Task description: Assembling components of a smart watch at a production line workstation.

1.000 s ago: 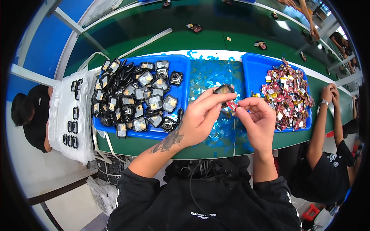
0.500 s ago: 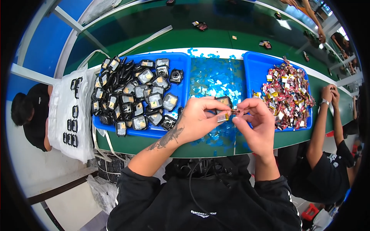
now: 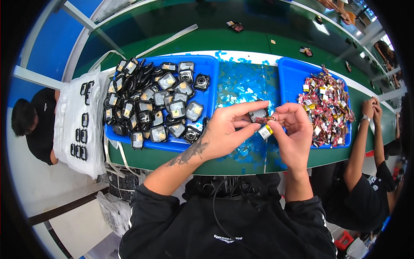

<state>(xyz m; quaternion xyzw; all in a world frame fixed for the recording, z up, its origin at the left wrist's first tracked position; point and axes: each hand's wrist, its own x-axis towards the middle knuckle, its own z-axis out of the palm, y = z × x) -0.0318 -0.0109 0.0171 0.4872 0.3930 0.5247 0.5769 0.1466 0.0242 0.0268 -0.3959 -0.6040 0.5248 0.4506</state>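
Observation:
Over the middle of the bench, my right hand [image 3: 295,136] pinches a small silver-and-yellow battery [image 3: 266,132] with a dark red circuit strip [image 3: 261,120] attached. My left hand [image 3: 226,131] meets it from the other side: the thumb and a bent finger close on the strip, while the index finger stretches out above. Through the gap of the left fingers a dark-rimmed watch case [image 3: 258,114] shows; whether it touches that hand I cannot tell. The battery tilts down between the two thumbs.
A blue tray [image 3: 213,82] of black watch cases [image 3: 157,101] stands at left, another blue tray [image 3: 286,71] of red-and-silver battery parts [image 3: 325,108] at right. Blue film scraps [image 3: 237,82] litter the bench between. Co-workers sit at the far left [image 3: 41,125] and right [image 3: 362,185].
The battery has swung from beside my left thumb to under my right thumb. My left index finger has lifted and straightened. The view has shifted slightly.

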